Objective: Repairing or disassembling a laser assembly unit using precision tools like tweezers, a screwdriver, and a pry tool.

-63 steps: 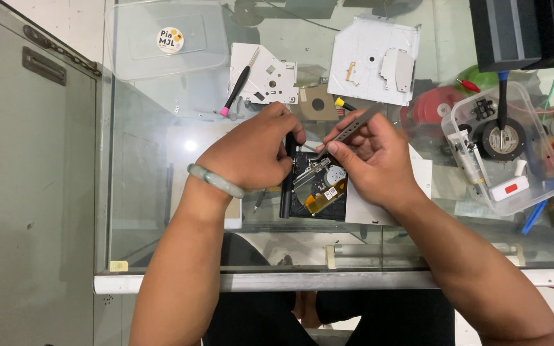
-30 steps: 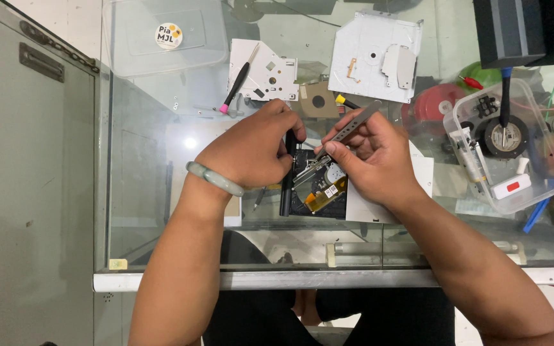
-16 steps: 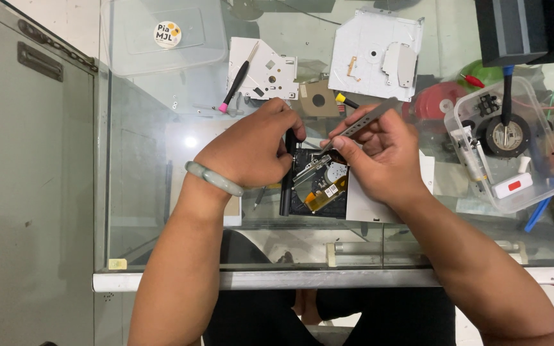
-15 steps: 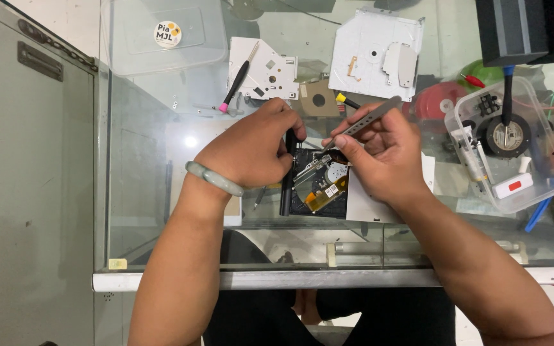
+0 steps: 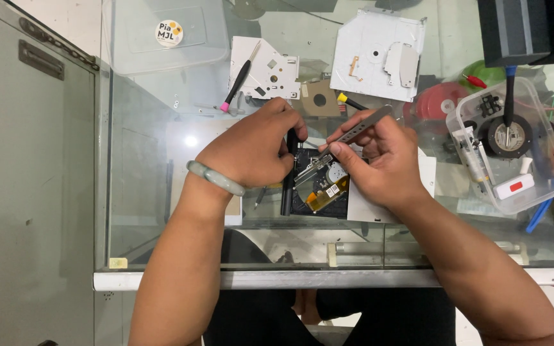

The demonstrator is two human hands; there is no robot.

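Left hand [image 5: 251, 150] rests on the black drive mechanism [image 5: 318, 189] at the middle of the glass counter [image 5: 161, 192], fingers curled and clamped on its left edge. Right hand [image 5: 379, 160] has fingers pinched on metal tweezers [image 5: 360, 130], tips angled down-left over the mechanism. A clear plastic tub [image 5: 514, 147] of parts sits well right.

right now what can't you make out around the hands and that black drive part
- Head view: the tweezers' tips are hidden behind the right hand fingers, so what they pinch is unclear.
- The left hand covers the left side of the black drive mechanism.
- The mechanism's small parts are too small to identify.
- The black box at top right is cut off by the picture's edge.
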